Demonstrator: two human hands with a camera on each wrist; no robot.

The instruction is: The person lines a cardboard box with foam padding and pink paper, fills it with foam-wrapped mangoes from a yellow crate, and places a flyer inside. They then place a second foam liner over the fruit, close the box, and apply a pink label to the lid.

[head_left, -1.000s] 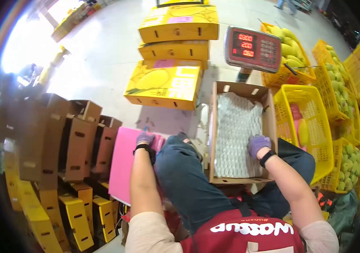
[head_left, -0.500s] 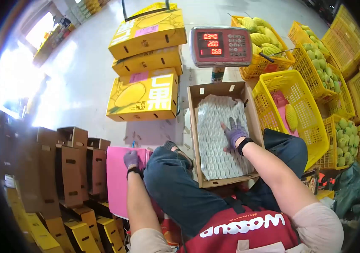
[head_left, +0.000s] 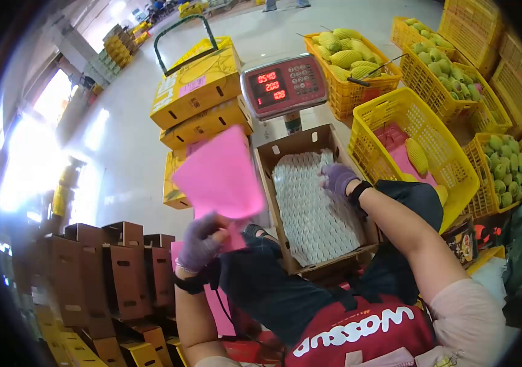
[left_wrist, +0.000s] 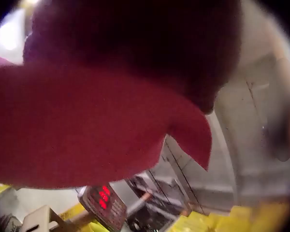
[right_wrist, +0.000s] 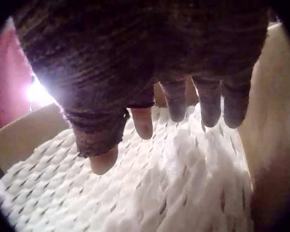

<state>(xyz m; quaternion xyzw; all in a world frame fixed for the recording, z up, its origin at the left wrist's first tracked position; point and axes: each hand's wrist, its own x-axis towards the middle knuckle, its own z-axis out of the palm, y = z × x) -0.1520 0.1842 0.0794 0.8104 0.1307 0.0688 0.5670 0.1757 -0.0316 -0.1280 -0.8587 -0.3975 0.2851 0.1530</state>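
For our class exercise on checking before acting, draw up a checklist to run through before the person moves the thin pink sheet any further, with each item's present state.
1. Thin pink sheet gripped: ok, the purple-gloved left hand pinches its near end.
2. Sheet flat: not ok, it is bent in the air.
3. Only one sheet gripped: cannot tell.
4. Open brown cardboard box uncovered: ok, its inside shows from above.
5. White foam mesh inside the box: ok, spread over most of its base.
6. Space over the mesh free: not ok, the purple-gloved right hand is there, fingers apart.
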